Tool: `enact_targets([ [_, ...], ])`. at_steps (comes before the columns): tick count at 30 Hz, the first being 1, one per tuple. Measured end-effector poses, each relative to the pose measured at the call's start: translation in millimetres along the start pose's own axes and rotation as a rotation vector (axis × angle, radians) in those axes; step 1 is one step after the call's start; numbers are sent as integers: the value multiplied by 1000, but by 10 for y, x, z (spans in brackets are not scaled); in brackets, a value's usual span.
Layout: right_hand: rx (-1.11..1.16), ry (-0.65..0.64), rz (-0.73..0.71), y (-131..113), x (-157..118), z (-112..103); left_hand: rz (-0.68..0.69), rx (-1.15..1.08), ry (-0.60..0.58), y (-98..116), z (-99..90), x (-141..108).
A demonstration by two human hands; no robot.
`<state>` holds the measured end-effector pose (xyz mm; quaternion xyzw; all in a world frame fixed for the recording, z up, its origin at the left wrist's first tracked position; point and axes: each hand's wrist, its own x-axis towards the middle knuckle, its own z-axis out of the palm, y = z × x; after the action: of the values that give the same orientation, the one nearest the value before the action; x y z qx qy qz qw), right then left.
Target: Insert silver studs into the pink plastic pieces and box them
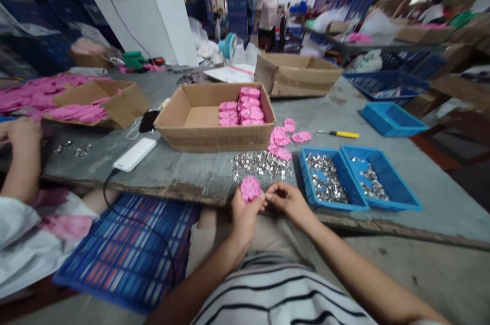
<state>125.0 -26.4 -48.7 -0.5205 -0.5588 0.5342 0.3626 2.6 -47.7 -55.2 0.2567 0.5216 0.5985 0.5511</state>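
My left hand (245, 213) grips a pink flower-shaped plastic piece (250, 189) just over the table's front edge. My right hand (287, 200) is pinched close beside it, its fingertips near the piece's lower right edge; whatever they hold is too small to name. Beyond the hands lies a spread of small shiny metal parts (260, 165). A few more pink pieces (280, 137) rest behind those parts. An open cardboard box (191, 136) stands past them, with stacked pink pieces (250, 106) in its right part.
Two blue trays (362, 202) of metal parts sit to the right, with a yellow-handled tool (346, 134) behind. At left are a white power bank (136, 155) with a cable, another box (126, 103) and a co-worker's arm (23, 156). A blue crate (126, 243) stands below the edge.
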Motion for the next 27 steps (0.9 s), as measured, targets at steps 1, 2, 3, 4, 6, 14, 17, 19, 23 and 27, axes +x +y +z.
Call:
enact_targets([
  [1, 14, 14, 3, -9, -1, 2, -1, 4, -4, 4, -2, 0],
  [2, 12, 34, -8, -15, -3, 0, -9, 3, -13, 5, -4, 0],
  [3, -4, 53, -27, -18, -4, -4, -20, 1, -22, 4, -6, 0],
  [4, -27, 67, -50, -19, -7, -9, -31, 1, -34, 3, -9, -1],
  [6, -64, 71, -93, -23, -17, -24, -46, -16, -83, 4, -15, -8],
  [14, -84, 102, -161, -97, -40, -47, -181, -261, -295, 56, -13, -20],
  [17, -112, 62, -166, -111, -50, -41, -175, -239, -301, 79, -5, -34],
  [19, -123, 56, -174, -108, -57, -39, -162, -247, -303, 84, -2, -46],
  [23, -140, 60, -201, -79, -69, -34, -156, -277, -301, 58, 2, -56],
  [27, -149, 42, -209, -55, -76, -30, -133, -289, -277, 6, 9, -49],
])
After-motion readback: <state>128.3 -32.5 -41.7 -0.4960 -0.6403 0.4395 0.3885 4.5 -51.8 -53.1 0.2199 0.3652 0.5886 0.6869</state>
